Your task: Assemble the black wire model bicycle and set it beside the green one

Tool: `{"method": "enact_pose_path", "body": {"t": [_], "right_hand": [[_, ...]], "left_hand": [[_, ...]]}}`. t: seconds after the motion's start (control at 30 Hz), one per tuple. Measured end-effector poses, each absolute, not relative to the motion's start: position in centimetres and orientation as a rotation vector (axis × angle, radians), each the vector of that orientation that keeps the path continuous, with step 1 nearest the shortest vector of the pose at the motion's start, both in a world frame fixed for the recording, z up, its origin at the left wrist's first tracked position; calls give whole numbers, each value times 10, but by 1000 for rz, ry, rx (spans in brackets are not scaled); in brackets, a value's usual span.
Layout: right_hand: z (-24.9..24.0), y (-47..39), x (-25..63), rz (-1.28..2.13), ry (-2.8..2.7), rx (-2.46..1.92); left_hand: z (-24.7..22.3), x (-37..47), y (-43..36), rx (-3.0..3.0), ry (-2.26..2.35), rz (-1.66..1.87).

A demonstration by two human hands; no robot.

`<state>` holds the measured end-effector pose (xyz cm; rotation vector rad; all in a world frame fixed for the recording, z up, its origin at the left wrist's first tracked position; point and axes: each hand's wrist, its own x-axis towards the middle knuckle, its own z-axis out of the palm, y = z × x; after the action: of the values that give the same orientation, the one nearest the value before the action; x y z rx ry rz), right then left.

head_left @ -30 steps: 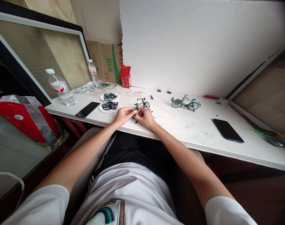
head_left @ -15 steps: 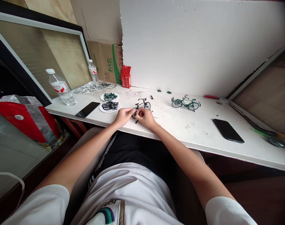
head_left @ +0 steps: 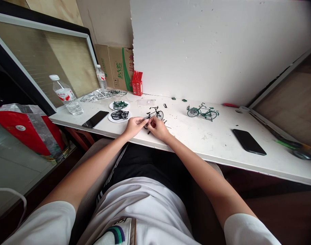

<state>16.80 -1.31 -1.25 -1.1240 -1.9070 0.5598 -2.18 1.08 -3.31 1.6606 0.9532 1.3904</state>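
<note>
A small black model bicycle (head_left: 159,114) stands near the table's front edge, its handlebar and one wheel showing beyond my fingers. My left hand (head_left: 135,127) is closed at its rear part, thumb and fingertips pinched there. From the other side my right hand (head_left: 157,127) pinches at the same spot, fingertips almost meeting the left ones. Whether a tiny part sits between the fingers is hidden. Left of my hands lie a white plate with black bicycle parts (head_left: 119,115) and another with green parts (head_left: 120,104). A finished-looking green model bicycle (head_left: 202,112) stands to the right.
Flat on the white table (head_left: 188,143) lie a phone (head_left: 96,119) at left and a black phone (head_left: 248,142) at right. Water bottles (head_left: 67,97), a red box (head_left: 137,83) and a cardboard box (head_left: 119,68) stand at the back left. Small scraps lie scattered about.
The black model bicycle's front has shifted slightly left and tilted a little between my fingers. Both hands keep nearly the same place and grip.
</note>
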Motion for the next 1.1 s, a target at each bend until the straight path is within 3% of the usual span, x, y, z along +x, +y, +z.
{"method": "enact_pose_path", "body": {"t": [0.63,1.1], "right_hand": [[-15,-11,171,579,-1940,-1070],[-11,-12,173,372,-1918,-1046]], "left_hand": [[-27,-22,10,1433,1003,1411],[-28,-23,13,1373,1046,1429]]}}
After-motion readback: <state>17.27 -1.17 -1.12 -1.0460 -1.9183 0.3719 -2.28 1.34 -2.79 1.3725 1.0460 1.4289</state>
